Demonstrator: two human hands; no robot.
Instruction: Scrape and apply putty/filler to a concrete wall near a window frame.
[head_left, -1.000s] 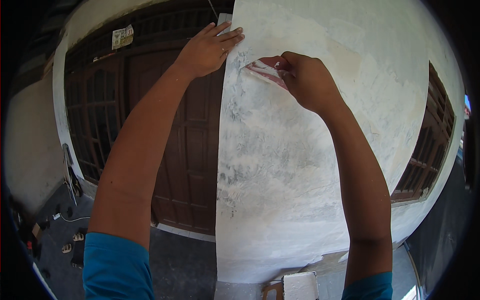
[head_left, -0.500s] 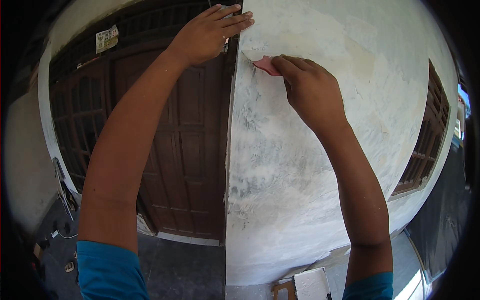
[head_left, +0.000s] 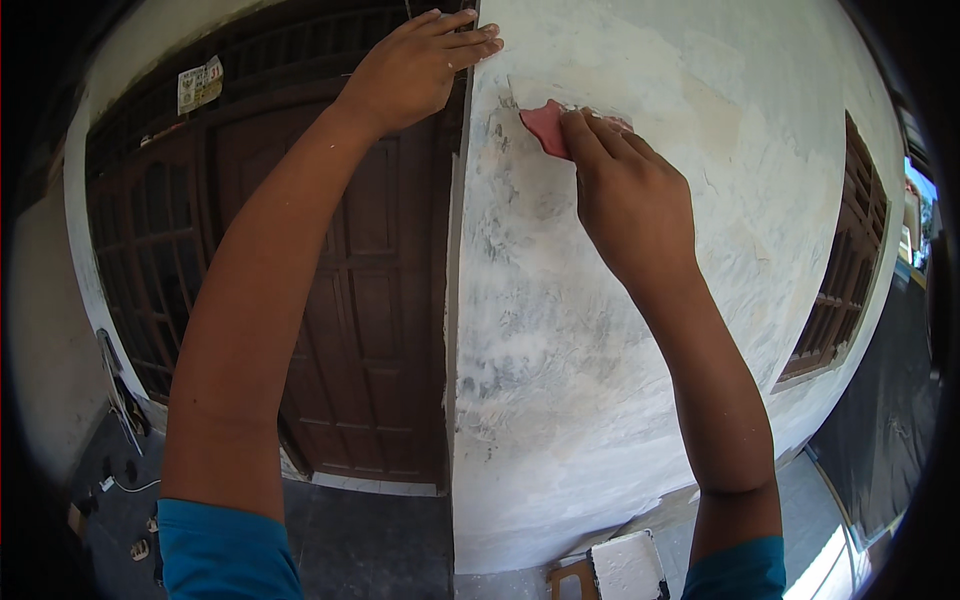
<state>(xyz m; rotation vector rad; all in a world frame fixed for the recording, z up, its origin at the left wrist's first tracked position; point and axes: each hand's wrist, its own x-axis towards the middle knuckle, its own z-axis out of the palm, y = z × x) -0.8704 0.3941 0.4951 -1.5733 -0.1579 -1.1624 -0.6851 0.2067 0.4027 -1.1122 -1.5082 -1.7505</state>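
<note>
Head view shows the right hand [head_left: 635,195] closed around a pink scraper [head_left: 545,132] by the upper left part of the white wall [head_left: 560,350]. A second ago the tool's paste-smeared face was in sight; now its pink side faces the camera, suggesting the loaded face has been turned in for spreading, though its exact contact is hidden. The left hand [head_left: 415,75] remains open, fingers extended at the wall's corner beside the brown door [head_left: 372,300]; whether they press there cannot be told. Below sits a paste-filled tray [head_left: 594,572].
</note>
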